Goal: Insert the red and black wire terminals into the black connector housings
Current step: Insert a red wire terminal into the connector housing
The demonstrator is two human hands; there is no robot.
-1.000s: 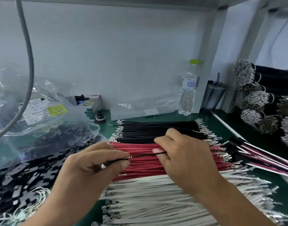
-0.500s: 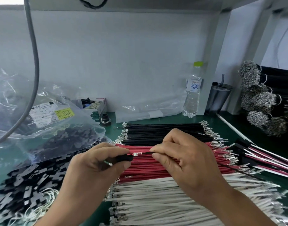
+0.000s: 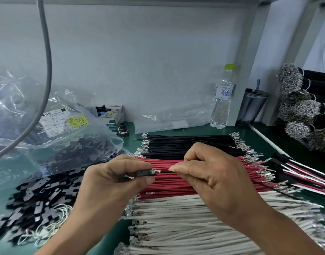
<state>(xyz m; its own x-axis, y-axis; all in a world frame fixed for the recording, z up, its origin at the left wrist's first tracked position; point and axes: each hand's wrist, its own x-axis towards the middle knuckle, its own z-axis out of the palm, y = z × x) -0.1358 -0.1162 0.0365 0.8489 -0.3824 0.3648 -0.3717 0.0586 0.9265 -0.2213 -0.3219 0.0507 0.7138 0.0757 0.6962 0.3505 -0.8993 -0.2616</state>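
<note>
Three fat rows of cut wire are taking up most of the green bench (image 3: 209, 128) — white wires (image 3: 194, 227) nearest me, red wires (image 3: 172, 184) in the middle, black wires (image 3: 191, 144) at the back, all thin and rubbery with little crimped metal tips lining both ends. Left of them a crinkly clear bag (image 3: 53, 137) is slumping over a heap of flat black housings (image 3: 36, 199), hard plastic by the look of it.

Over the red row I'm working with both hands. My left hand (image 3: 110, 183) is pinching one connector housing (image 3: 144, 173) between thumb and forefinger, mouth pointing right. My right hand (image 3: 215, 173) is pinching a black wire (image 3: 164, 171) just behind its shiny terminal (image 3: 156, 171), and that tip is sitting right at the housing's opening — touching it or barely started in, I can't tell which.

So I'd say I'm lining up the insertion. Next I'm guessing it needs a straight push along the wire's axis, terminal kept level so it doesn't snag, until it's seating fully.
</note>
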